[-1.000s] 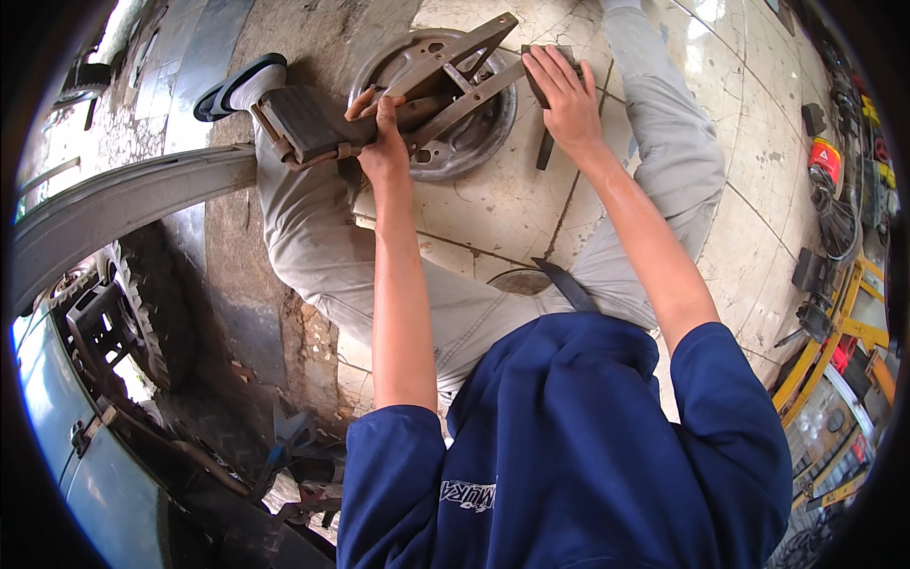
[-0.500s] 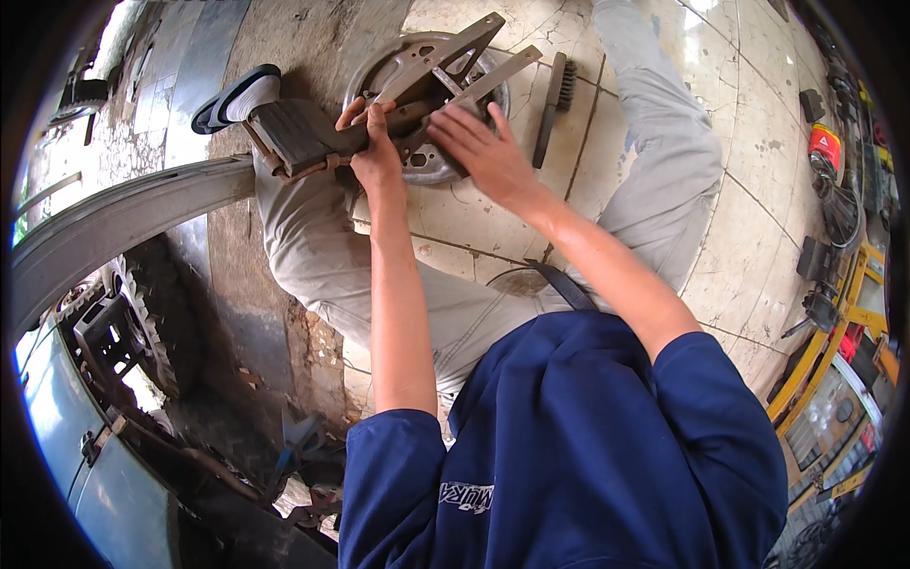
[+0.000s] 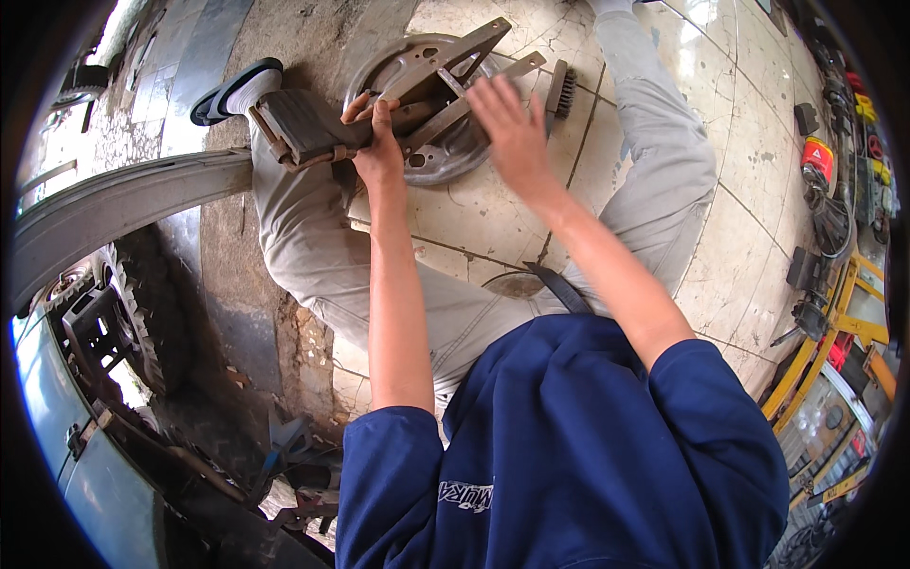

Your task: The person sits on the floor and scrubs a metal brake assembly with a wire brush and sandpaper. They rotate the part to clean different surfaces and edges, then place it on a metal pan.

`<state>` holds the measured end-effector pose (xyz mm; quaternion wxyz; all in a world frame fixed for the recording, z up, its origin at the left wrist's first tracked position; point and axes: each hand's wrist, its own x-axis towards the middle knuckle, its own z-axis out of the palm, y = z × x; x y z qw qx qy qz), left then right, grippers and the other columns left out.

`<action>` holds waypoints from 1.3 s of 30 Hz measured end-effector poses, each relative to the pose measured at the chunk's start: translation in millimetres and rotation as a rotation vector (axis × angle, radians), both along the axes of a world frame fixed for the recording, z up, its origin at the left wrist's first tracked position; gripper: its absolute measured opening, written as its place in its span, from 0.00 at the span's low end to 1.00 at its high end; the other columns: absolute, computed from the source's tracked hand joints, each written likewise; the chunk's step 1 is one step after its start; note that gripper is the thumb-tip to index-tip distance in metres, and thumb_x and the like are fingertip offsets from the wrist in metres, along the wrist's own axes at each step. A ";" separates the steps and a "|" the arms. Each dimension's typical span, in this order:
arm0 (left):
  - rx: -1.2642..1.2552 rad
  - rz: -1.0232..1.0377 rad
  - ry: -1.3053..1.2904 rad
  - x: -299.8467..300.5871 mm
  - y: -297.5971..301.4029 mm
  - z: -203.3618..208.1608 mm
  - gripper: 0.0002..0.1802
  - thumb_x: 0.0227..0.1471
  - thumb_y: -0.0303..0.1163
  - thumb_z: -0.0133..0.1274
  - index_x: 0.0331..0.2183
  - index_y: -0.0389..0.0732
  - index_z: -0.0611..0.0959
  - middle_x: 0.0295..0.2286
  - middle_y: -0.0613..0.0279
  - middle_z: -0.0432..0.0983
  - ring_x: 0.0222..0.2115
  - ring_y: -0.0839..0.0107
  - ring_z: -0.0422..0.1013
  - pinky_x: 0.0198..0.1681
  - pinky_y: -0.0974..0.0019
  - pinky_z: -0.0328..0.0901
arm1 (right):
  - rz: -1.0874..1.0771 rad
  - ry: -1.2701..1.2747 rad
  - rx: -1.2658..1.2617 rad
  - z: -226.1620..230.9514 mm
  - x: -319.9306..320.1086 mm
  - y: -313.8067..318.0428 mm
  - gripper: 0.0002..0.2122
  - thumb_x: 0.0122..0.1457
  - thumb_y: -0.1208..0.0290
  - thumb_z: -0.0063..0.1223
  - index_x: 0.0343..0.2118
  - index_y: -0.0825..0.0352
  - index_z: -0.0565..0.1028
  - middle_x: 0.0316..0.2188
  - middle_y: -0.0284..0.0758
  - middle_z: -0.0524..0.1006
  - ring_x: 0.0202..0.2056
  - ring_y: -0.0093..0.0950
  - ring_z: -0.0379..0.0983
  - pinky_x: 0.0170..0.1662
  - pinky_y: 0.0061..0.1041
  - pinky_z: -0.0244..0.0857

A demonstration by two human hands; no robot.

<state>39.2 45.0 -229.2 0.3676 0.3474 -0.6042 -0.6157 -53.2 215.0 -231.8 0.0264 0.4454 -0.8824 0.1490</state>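
My left hand point(image 3: 381, 150) is wrapped round the middle of a worn metal bracket point(image 3: 453, 62). Its two long flat arms point away to the upper right, and a dark block-like end point(image 3: 305, 123) sits near my left leg. Beneath the arms lies a round grey metal disc point(image 3: 441, 163) with holes, flat on the floor. My right hand point(image 3: 515, 133) is open, fingers stretched and slightly smeared, over the nearer arm of the bracket; whether it touches is unclear. Just beyond it lies a wire brush point(image 3: 563, 91), its handle partly hidden by the hand.
My legs are spread on either side, the left foot in a dark sandal point(image 3: 232, 93). A grey metal beam point(image 3: 133, 213) comes in from the left above a knobby tyre point(image 3: 142, 322). At right are a red can point(image 3: 817, 161), a yellow metal frame point(image 3: 815, 351) and assorted tools.
My right hand has moved right and slightly up along the bracket's nearer arm, now covering the brush handle. The left hand keeps its grip, and the bracket has barely shifted.
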 end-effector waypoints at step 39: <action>0.111 -0.045 0.119 6.6 -0.3 2.1 0.25 0.60 0.36 0.56 0.54 0.37 0.67 0.41 0.56 0.80 0.49 0.70 0.70 0.58 0.66 0.55 | -0.032 0.074 -0.153 -7.0 -58.3 24.5 0.27 0.57 0.81 0.45 0.60 0.54 0.68 0.64 0.23 0.64 0.67 0.25 0.53 0.67 0.48 0.46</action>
